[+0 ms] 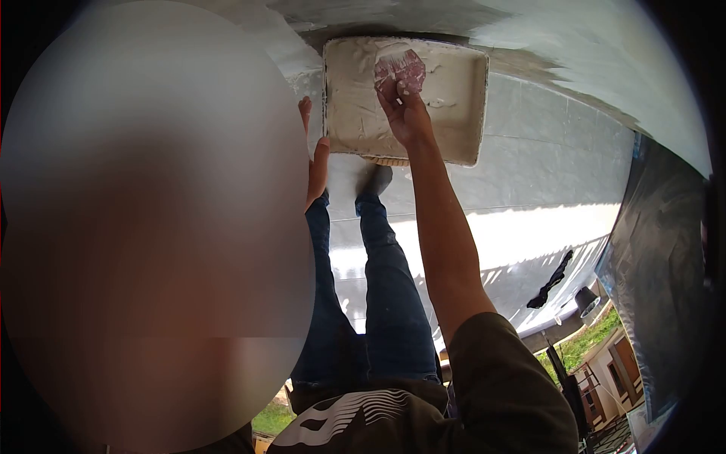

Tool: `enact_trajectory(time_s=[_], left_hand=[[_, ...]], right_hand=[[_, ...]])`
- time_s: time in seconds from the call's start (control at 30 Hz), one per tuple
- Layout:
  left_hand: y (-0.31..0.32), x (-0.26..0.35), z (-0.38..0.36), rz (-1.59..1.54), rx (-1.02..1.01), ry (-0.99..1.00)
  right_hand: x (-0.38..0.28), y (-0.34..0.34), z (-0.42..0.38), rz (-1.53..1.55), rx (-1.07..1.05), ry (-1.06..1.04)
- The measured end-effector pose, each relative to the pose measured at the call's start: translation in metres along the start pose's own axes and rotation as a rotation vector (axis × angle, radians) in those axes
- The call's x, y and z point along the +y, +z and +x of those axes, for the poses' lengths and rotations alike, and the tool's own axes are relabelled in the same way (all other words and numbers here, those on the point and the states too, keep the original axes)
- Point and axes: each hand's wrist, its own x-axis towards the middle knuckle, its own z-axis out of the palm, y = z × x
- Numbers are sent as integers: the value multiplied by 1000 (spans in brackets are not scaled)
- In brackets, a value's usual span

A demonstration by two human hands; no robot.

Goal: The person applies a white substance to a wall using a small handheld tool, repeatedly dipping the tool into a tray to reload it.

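Note:
My right hand is closed on a flat reddish piece with angular edges, smeared with white; its exact kind I cannot make out. It is over a rectangular tray that holds a spread of thick off-white paste. Left of the tray, part of my left hand shows, two digits stretched out and apart. One digit's tip lies close to or against the tray's lower left rim; a large blurred round patch hides the rest of that hand.
Grey floor tiles lie around the tray, with a sunlit strip across them. A long black object and a dark bucket-like container are at the right. Dark sheeting hangs at the far right. My legs stand below the tray.

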Motion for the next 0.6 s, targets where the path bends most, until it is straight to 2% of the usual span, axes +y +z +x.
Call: enact_trajectory(time_s=[0.27, 0.4, 0.6], left_hand=[[-37, 78, 39, 34, 44, 112], [-58, 134, 54, 37, 101, 144], [-93, 206, 83, 10, 213, 288]], right_hand=[[-35, 19, -95, -27, -177, 12], [-67, 70, -147, -111, -212, -38], [-108, 137, -192, -168, -399, -129]])
